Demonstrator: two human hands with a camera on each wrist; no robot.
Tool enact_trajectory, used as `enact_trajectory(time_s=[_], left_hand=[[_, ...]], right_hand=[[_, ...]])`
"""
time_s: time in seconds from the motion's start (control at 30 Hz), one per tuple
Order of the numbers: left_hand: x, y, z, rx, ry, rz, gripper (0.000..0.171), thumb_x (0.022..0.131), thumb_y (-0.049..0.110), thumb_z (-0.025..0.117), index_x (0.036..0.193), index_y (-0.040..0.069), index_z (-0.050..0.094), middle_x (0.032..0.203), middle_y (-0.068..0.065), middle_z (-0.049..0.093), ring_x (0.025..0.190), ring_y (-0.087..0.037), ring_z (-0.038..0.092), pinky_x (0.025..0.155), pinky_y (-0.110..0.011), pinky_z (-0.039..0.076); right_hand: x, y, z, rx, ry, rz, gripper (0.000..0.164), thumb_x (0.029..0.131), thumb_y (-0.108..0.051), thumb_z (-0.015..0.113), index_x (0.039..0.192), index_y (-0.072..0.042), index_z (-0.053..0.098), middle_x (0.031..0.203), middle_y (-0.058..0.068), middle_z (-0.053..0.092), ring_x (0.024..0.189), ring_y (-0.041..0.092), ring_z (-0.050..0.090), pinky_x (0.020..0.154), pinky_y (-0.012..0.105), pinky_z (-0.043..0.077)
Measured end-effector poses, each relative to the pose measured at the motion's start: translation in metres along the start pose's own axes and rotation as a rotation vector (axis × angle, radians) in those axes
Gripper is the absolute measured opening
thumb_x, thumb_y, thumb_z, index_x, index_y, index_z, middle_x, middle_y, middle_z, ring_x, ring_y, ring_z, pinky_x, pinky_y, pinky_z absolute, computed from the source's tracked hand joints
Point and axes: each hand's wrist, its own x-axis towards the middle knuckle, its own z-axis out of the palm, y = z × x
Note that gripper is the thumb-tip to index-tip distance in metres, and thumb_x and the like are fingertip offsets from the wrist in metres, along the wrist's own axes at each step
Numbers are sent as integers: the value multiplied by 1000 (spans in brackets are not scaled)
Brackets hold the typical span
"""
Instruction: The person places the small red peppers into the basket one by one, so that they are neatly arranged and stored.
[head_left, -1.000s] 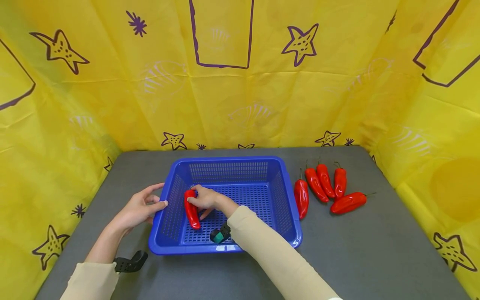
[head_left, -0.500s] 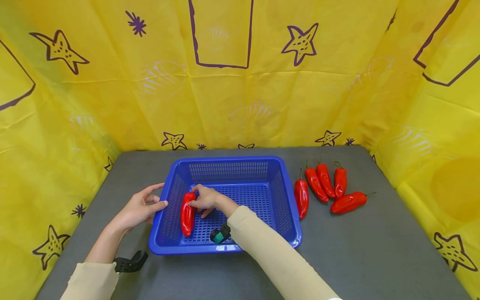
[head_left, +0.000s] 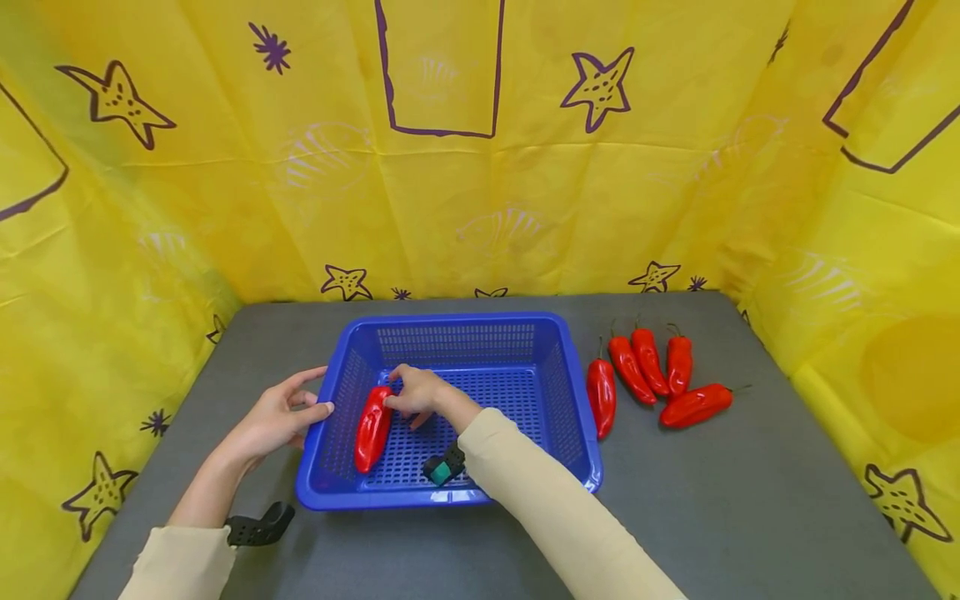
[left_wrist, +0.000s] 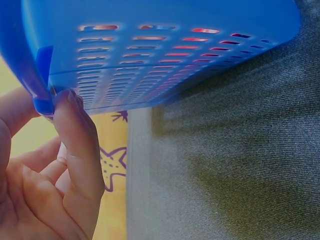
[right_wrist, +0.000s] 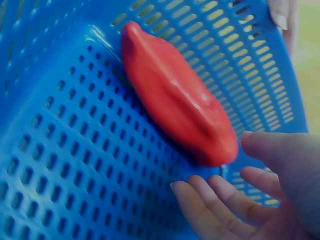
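A blue perforated plastic basket point(head_left: 465, 318) stands on the grey table. My left hand point(head_left: 273, 421) pinches its left rim between thumb and fingers; the left wrist view shows the thumb point(left_wrist: 75, 130) against the rim's edge. Inside, along the left wall, lies one red pepper point(head_left: 372, 429), glossy and long. Over the basket floor, my right hand point(head_left: 418, 393) is beside the pepper's far end. In the right wrist view its fingers are spread and relaxed, with a gap between the thumb point(right_wrist: 265, 147) and the pepper.
Several more red peppers with green stems lie right of the basket, the nearest pepper point(head_left: 601, 396) close to its wall, another pepper point(head_left: 697, 406) lying crosswise. A yellow curtain point(head_left: 450, 208) with starfish drawings encloses the table's back and sides.
The pepper in the basket has moved left and toward the near side, settling along the left wall. My right hand has let go of it. My left hand keeps its place.
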Motion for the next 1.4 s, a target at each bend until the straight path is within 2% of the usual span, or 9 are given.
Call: enact_trajectory(time_s=[0.1, 0.37, 0.63, 0.73, 0.83, 0.9, 1.03, 1.4], left_hand=[[0, 0, 0, 1, 0, 1, 74, 87, 24, 64, 145, 10, 21, 97, -21, 55, 74, -25, 66, 64, -44, 56], [0, -1, 0, 0, 1, 0, 74, 87, 24, 64, 145, 10, 20, 97, -21, 55, 74, -25, 66, 64, -44, 56], [1, 0, 0, 2, -2, 2, 74, 87, 24, 64, 145, 10, 21, 97, -20, 56, 74, -25, 66, 63, -43, 56], [1, 0, 0, 4, -3, 6, 74, 87, 24, 64, 145, 10, 21, 98, -20, 56, 74, -25, 66, 62, -43, 56], [1, 0, -1, 4, -4, 10, 74, 87, 24, 64, 145, 10, 21, 98, -21, 56, 74, -25, 66, 62, -43, 56], [1, -1, -1, 5, -5, 11, 74, 87, 24, 64, 145, 10, 21, 98, -20, 56, 74, -25, 66, 63, -43, 56], [0, -1, -1, 3, -5, 9, 74, 87, 24, 64, 145, 10, 21, 97, -20, 55, 74, -25, 66, 63, -43, 56], [-1, -2, -1, -5, -5, 11, 75, 87, 25, 64, 145, 10, 20, 98, -20, 56, 74, -25, 66, 64, -44, 56]], right_hand=[[-4, -4, -8, -37, 1, -6, 44, 89, -16, 60, 129, -7, 45, 86, 10, 61, 78, 25, 65, 56, 34, 56], [-17, -14, -33, -249, 26, -135, 43, 90, -23, 59, 129, -9, 47, 94, 4, 62, 62, 22, 67, 55, 28, 55], [-30, -25, -49, -323, 34, -243, 42, 91, -25, 58, 128, -10, 48, 104, 6, 64, 60, 18, 65, 55, 19, 50], [-34, -26, -54, -380, 60, -298, 41, 90, -26, 58, 127, -11, 50, 103, 4, 65, 71, 12, 64, 66, 20, 50], [-39, -28, -60, -415, 80, -338, 40, 90, -27, 59, 126, -11, 51, 104, 3, 66, 87, 12, 63, 77, 23, 48], [-43, -28, -64, -414, 79, -346, 39, 90, -27, 58, 126, -12, 51, 106, 3, 66, 91, 13, 62, 80, 25, 48], [-51, -28, -73, -386, 77, -348, 39, 91, -27, 57, 127, -14, 50, 110, 4, 64, 89, 12, 64, 77, 24, 50], [-74, -23, -101, -323, 135, -370, 41, 91, -26, 57, 129, -13, 48, 112, 3, 61, 92, 15, 62, 71, 24, 50]])
